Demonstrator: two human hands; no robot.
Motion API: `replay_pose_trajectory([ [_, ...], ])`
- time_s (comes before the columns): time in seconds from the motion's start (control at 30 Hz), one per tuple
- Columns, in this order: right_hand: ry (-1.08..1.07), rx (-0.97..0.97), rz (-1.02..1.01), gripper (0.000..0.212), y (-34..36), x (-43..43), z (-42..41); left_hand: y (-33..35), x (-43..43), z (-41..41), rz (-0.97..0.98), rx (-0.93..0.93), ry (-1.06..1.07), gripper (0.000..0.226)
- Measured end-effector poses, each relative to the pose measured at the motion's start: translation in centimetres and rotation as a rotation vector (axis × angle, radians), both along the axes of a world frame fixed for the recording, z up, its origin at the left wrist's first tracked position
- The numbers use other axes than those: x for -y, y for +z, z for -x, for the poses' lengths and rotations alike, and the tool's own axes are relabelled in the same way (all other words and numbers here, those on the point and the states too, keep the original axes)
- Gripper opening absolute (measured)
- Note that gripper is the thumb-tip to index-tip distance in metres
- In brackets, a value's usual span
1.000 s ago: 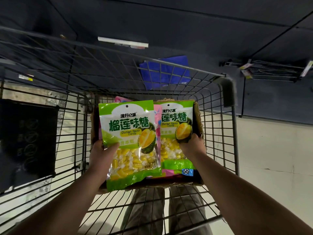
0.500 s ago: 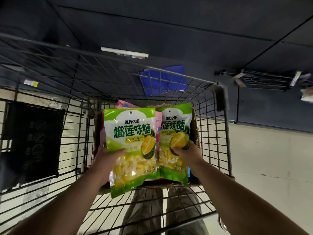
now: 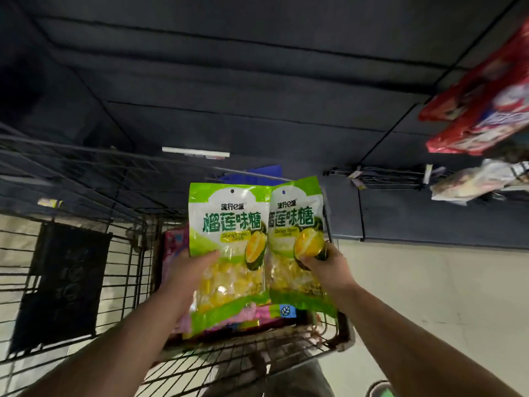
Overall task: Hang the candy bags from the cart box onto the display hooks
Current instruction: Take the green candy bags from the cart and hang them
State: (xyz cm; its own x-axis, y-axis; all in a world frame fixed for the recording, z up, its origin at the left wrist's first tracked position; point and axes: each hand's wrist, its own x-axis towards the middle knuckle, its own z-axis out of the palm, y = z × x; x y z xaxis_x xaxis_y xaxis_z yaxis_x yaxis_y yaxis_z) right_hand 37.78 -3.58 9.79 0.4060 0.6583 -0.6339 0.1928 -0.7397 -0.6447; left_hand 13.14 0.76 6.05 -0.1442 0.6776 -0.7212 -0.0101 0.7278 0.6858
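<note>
both forearms bare, reaching up toward twelve o'clock. left hand (image 3: pixel 190 269) at eleven, thumb across the front of a bag. right hand (image 3: pixel 325 267) at one, fingers clamped on another.

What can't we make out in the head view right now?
- Cart box: mostly hidden behind the two durian candy bags.
- Pink bags: print blurred, count unclear.
- Display hooks: small and dark; free ones can't be told.
- Red packs: blurred, cut by the right edge.

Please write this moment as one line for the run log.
left hand: holds durian candy bag | right hand: holds second bag | both above cart box | display hooks: right
</note>
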Motion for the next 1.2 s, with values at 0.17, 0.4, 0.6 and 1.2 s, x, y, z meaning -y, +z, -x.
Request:
replay_pose_trajectory([
  [0.17,-0.154,-0.022,-0.079,0.035,4.1,2.1,-3.8,2.5,-0.9,-3.8,-0.1,0.049,-0.117,0.036],
  [0.4,-0.336,-0.034,-0.145,0.04,8.0,8.3,-12.0,7.2,0.3,-12.4,-0.217,0.131,-0.263,0.039],
  [0.6,-0.432,-0.044,-0.232,0.036,10.7,15.6,-20.6,10.0,3.0,-23.0,-0.264,0.152,-0.401,0.018],
  [1.2,-0.817,0.021,-0.421,0.031,13.9,38.5,-46.4,15.6,19.6,-55.0,-0.313,0.294,-0.732,0.015],
])
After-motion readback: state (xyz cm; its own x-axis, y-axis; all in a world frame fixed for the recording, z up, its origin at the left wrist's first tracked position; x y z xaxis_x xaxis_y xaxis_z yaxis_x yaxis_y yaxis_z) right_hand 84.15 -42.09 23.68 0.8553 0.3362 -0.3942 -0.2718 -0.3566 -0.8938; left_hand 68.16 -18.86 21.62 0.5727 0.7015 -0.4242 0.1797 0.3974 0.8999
